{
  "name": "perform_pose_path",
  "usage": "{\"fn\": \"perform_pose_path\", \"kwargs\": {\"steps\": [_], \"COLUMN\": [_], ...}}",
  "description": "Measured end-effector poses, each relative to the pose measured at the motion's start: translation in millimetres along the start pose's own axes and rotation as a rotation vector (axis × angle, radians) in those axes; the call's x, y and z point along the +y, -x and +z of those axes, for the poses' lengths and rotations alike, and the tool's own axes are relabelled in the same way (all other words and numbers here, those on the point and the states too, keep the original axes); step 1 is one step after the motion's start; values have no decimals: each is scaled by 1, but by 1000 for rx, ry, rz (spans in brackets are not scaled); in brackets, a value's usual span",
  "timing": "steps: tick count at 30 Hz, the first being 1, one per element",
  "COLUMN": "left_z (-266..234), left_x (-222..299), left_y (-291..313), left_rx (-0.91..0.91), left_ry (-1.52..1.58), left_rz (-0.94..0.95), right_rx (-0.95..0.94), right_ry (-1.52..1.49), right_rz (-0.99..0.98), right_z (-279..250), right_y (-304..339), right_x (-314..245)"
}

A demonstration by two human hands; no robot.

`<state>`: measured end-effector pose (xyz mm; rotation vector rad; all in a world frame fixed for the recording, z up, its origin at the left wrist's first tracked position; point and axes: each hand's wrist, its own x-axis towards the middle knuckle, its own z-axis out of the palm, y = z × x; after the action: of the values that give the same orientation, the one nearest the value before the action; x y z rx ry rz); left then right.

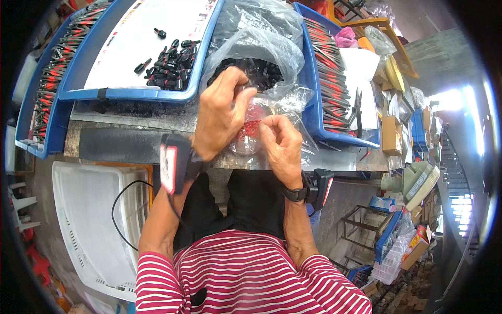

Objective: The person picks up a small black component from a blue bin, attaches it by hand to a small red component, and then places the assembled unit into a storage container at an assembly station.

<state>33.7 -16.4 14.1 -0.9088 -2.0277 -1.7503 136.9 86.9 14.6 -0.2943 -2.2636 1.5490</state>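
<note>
My left hand (220, 115) is raised over the front of an open clear plastic bag (293, 57) full of small black parts (261, 73). Its fingers are curled toward the thumb; whatever they grip is too small to make out. Beside it, my right hand (282, 145) is pinched, thumb against fingertips, at the edge of a clear bag or dish of small red pieces (250, 128). What lies in that pinch does not show. A pile of small black pieces with red rings (170, 68) rests on white paper in a blue tray (141, 94) at the left.
Grey-and-red pointed tools fill a blue bin (308, 94) at the right and another blue bin (58, 123) at the far left. Black-handled pliers (356, 112) lie in the right bin. A white plastic crate (78, 220) stands below the bench; boxes (391, 135) crowd the right.
</note>
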Motion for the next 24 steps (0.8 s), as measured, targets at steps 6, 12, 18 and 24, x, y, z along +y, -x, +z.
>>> {"fn": "perform_pose_path", "kwargs": {"steps": [6, 12, 18, 24], "left_z": [-20, -26, -29, -32], "left_x": [32, 30, 36, 39], "left_y": [43, 56, 55, 55], "left_rx": [-42, -265, -291, -259], "left_ry": [333, 411, 477, 666], "left_rz": [-335, -558, -571, -627], "right_rx": [43, 50, 12, -46], "right_ry": [-118, -171, -262, -364], "right_rz": [80, 16, 33, -1], "right_z": [5, 8, 7, 7], "right_y": [2, 5, 9, 9], "right_x": [-9, -14, -14, -8]}}
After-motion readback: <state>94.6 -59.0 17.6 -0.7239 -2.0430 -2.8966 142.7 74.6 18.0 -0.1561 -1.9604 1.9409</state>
